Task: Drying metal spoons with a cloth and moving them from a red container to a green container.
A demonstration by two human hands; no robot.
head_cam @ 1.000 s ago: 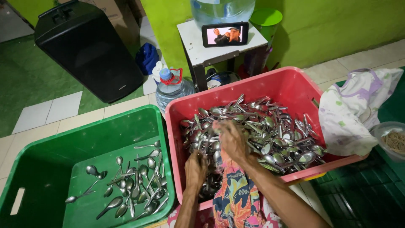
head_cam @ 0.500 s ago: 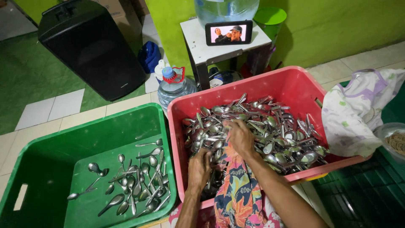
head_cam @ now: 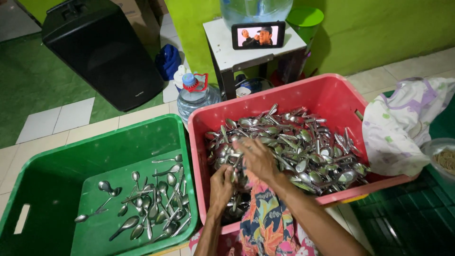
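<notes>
A red plastic crate (head_cam: 327, 95) holds a big heap of metal spoons (head_cam: 294, 142). My right hand (head_cam: 258, 159) rests on the near left part of the heap, fingers curled over spoons. My left hand (head_cam: 222, 185) is just below it inside the crate, closed around some spoons with a colourful patterned cloth (head_cam: 265, 223) beside it. To the left, a green crate (head_cam: 71, 175) holds several spoons (head_cam: 151, 204) spread on its bottom.
A water bottle (head_cam: 194, 95) stands behind the crates. A small white table (head_cam: 251, 50) carries a phone (head_cam: 258, 35) showing video. A black speaker box (head_cam: 104, 52) is at back left. A pale floral cloth (head_cam: 407, 123) and a bowl (head_cam: 443, 159) lie at right.
Both hands have stayed in the red crate's near left corner, shifting slightly among the spoons. The camera view has tilted a little.
</notes>
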